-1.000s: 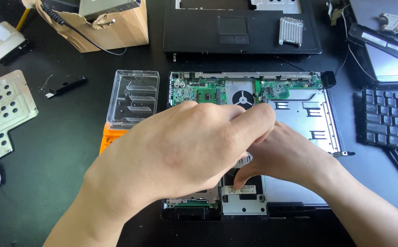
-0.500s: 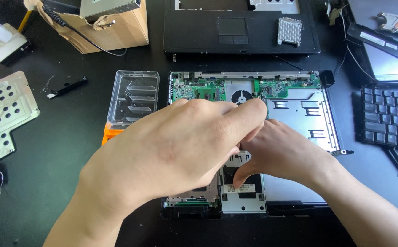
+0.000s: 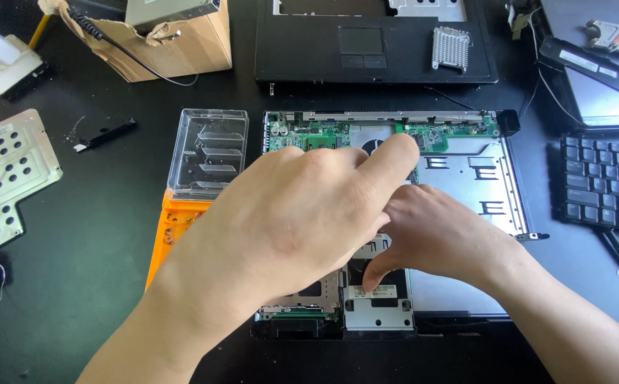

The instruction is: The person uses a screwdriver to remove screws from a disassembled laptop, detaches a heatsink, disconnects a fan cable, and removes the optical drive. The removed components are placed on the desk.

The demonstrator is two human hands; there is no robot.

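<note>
Hands have crept slightly toward 12 o'clock over the opened laptop base with green circuit board and silver metal plate (image 3: 491, 181). Left hand (image 3: 291, 220) lies across right hand (image 3: 441, 238); whether either pinches anything, I cannot tell. That base sits centred on the black table (image 3: 89, 313).

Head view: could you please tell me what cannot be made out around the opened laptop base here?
- Head view: the left hand covers the middle of the opened laptop base, so nothing beneath it shows.
- The right hand fingertips are mostly hidden behind the left hand; a grip cannot be judged.
- The black keyboard is cut by the right edge.
</note>
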